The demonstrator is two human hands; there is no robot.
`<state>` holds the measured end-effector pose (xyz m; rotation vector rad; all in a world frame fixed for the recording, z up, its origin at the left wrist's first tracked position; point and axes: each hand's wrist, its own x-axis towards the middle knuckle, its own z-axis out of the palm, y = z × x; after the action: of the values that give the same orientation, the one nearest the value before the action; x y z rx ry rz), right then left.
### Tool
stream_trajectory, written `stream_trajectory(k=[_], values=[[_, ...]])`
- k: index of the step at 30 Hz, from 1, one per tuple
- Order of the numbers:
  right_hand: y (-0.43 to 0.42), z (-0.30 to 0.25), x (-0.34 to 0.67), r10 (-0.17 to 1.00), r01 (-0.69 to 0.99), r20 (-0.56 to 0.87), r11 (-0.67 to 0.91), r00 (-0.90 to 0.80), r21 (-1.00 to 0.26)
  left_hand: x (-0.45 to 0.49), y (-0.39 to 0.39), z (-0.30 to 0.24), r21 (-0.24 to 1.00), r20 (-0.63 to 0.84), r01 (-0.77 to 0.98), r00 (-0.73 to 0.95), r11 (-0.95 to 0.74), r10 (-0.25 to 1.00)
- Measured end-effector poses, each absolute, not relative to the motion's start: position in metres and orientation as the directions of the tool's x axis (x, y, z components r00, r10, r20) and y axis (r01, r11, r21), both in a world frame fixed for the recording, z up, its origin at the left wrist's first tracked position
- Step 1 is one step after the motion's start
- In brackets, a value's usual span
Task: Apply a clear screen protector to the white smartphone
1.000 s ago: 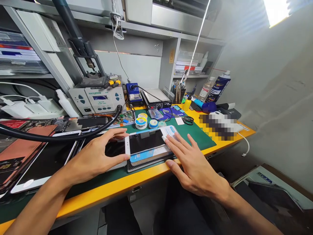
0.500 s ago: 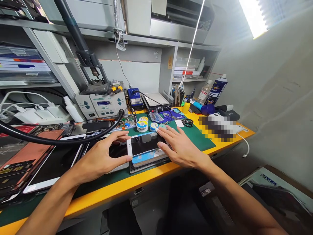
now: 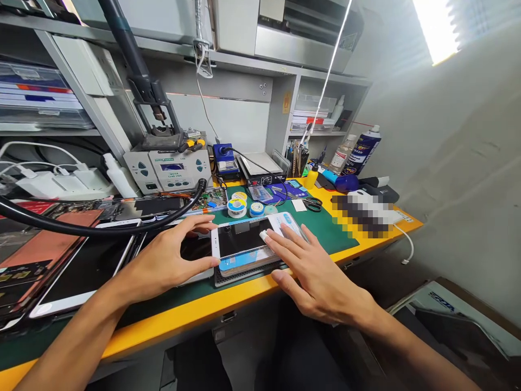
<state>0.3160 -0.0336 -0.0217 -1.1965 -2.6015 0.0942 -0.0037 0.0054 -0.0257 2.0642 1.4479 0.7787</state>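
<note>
A smartphone [image 3: 244, 237] with a white frame and a dark screen lies face up on a blue-and-white flat pack [image 3: 240, 262]. My left hand [image 3: 179, 250] grips its left end, thumb at the near corner and fingers by the far edge. Over the right part of the phone, my right hand [image 3: 309, 266] reaches with fingers stretched and thumb apart. A small white pad [image 3: 264, 235] sits under its fingertips, against the screen; what it is made of cannot be made out. Beneath the pack is a perforated metal plate [image 3: 228, 279].
Solder spools [image 3: 236, 207] and scissors [image 3: 312, 204] lie behind the phone on the green mat [image 3: 325, 231]. A black hose [image 3: 101, 237] crosses the left side, from the hot-air station [image 3: 173, 171]. Other phones [image 3: 85, 269] lie at left. A blurred white object [image 3: 362, 214] is at right.
My right hand has slid toward the near side, carrying the small white pad from the phone's far edge onto the screen. My left hand keeps its hold on the phone.
</note>
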Motion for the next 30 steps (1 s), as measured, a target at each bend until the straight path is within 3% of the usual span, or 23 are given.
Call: stream_trajectory(k=[11, 24, 30], values=[[-0.044, -0.025, 0.322, 0.775, 0.781, 0.261, 0.616, -0.576, -0.103, 0.007, 0.003, -0.026, 0.672, 0.200, 0.654, 0.291, -0.347, 0.935], [-0.001, -0.026, 0.324, 0.797, 0.797, 0.279, 0.586, -0.536, -0.144, 0.011, 0.001, -0.020, 0.682, 0.180, 0.652, 0.289, -0.330, 0.940], [0.015, -0.019, 0.321, 0.804, 0.788, 0.207, 0.591, -0.557, -0.174, 0.008, 0.003, -0.023, 0.680, 0.185, 0.655, 0.282, -0.330, 0.941]])
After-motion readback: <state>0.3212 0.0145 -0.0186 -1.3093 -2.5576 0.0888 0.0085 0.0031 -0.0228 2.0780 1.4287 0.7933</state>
